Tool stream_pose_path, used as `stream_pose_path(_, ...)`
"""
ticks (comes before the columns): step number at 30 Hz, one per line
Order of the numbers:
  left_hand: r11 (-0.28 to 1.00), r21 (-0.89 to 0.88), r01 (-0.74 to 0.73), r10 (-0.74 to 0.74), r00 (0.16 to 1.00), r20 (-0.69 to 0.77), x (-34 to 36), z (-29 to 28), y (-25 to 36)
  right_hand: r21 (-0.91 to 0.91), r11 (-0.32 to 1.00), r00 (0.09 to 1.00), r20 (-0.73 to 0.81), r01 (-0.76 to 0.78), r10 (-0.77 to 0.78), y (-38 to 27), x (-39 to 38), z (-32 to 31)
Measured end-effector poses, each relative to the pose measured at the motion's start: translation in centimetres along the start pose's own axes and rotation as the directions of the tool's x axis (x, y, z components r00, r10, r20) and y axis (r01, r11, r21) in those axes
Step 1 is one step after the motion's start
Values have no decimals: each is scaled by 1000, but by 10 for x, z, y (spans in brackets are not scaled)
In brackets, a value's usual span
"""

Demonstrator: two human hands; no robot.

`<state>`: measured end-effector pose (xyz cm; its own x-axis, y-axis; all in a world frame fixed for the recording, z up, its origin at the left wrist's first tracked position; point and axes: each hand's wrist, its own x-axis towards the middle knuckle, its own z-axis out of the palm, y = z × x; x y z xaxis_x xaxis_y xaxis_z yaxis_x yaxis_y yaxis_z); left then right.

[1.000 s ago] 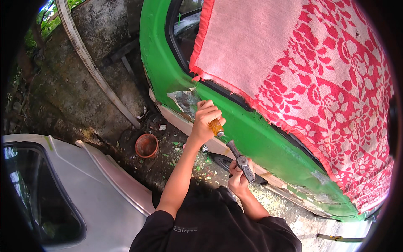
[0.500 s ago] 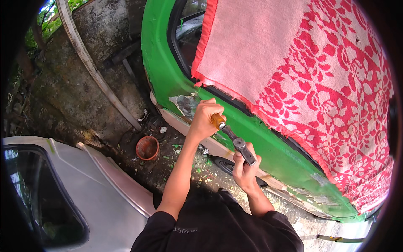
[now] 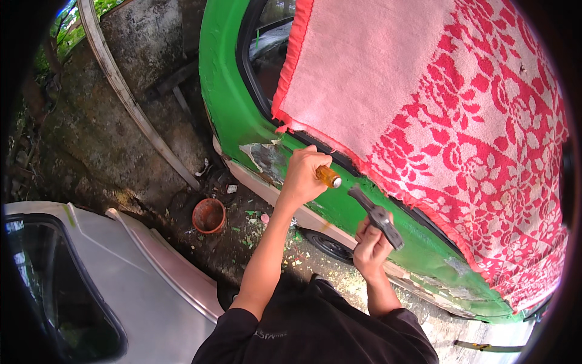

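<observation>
My left hand (image 3: pixel 305 177) is closed around a tool with an amber handle (image 3: pixel 329 176). The metal-capped butt of that handle points toward my right side; its working end is hidden behind my fist, so I cannot tell whether it is a chisel or a screwdriver. My fist is against or just over the green car body (image 3: pixel 233 118), beside a patch of peeled paint (image 3: pixel 267 159). In my right hand (image 3: pixel 372 250) is a hammer (image 3: pixel 380 219), its dark metal head standing apart from the amber butt, to the right. My fingers cover the hammer's handle.
A pink and red floral towel (image 3: pixel 357 73) drapes over the car's window and roof. Behind my left arm, a terracotta pot (image 3: pixel 209 216) sits on ground strewn with paint chips. A silver vehicle (image 3: pixel 145 291) stands at lower left. A long curved strip (image 3: pixel 130 100) leans near the stained wall.
The hammer has drawn back from the butt of the amber handle, moving right and toward me with my right hand. My left hand keeps its hold and has shifted slightly right.
</observation>
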<state>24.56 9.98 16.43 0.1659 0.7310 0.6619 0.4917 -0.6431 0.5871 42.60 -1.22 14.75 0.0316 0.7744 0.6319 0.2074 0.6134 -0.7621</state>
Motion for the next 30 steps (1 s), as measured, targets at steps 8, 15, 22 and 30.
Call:
stream_pose_path(8,999,-33,15,-16,999,-41,6,0,0,82,996,997,-56,-39,43,8,8,1)
stream_pose_path(15,998,-25,55,-55,998,-3,8,-5,-4,333,941,992,-127,60,-19,9,8,-8)
stream_pose_path(22,991,-71,112,-113,993,-13,10,-12,1,384,922,976,-180,-48,126,-3,21,-6)
stream_pose_path(30,991,-12,134,-134,991,5,12,-6,0,269,958,986,-99,-103,134,9,17,-19)
